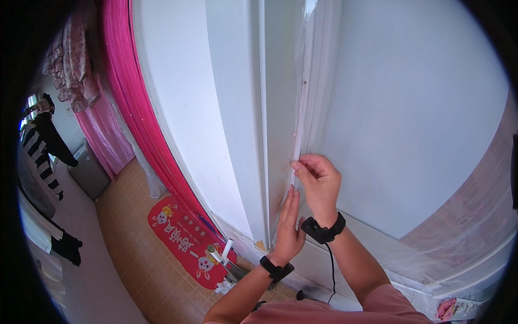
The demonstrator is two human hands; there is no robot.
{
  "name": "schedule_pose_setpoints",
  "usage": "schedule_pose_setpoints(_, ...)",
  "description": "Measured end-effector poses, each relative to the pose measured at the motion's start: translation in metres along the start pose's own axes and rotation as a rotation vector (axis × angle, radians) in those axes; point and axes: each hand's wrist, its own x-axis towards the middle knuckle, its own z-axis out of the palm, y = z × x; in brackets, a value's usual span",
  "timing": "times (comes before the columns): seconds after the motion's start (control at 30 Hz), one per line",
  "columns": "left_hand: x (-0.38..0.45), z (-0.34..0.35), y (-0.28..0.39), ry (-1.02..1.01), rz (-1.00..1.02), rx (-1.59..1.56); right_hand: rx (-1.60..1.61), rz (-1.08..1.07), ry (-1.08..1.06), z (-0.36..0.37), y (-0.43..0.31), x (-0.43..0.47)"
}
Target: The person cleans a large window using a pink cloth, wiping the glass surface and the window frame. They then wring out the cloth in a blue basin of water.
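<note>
A narrow white strip runs down the inner edge of a white panel frame, with clear plastic film beside it higher up. Thumb and forefinger of my right hand pinch the strip at its lower part. Just below and to the left, my left hand lies with straight fingers against the frame's edge, its fingertips close to the strip; whether it presses on the strip cannot be told. Both wrists wear black bands, and a black cable hangs from the right one.
A smooth pale panel fills the right side, sheer netting at its lower right. Leftward hang a bright pink curtain and clothes. On the tiled floor lie a red mat and white rolls or tubes near my left forearm.
</note>
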Motion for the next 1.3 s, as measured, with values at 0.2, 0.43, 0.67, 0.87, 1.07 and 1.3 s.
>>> schedule_pose_setpoints(0.2,0.000,0.001,0.001,0.013,0.030,0.026,-0.068,0.013,-0.042,-0.005,-0.001,0.003)
schedule_pose_setpoints(0.43,0.001,0.002,0.004,0.013,0.033,0.010,-0.122,-0.063,-0.074,-0.006,0.001,0.010)
schedule_pose_setpoints(0.67,0.001,0.001,0.001,-0.003,0.063,0.052,-0.115,-0.036,-0.096,-0.007,0.004,0.009)
schedule_pose_setpoints(0.87,-0.010,0.001,-0.005,-0.050,0.084,0.127,-0.119,-0.149,-0.057,-0.002,-0.011,0.004)
schedule_pose_setpoints(1.07,-0.019,0.008,-0.010,-0.087,0.040,0.145,-0.344,-0.419,-0.063,-0.007,-0.006,0.000)
schedule_pose_setpoints(1.3,-0.020,0.025,-0.014,-0.119,0.007,0.350,-0.432,-0.525,-0.066,-0.009,-0.003,0.004)
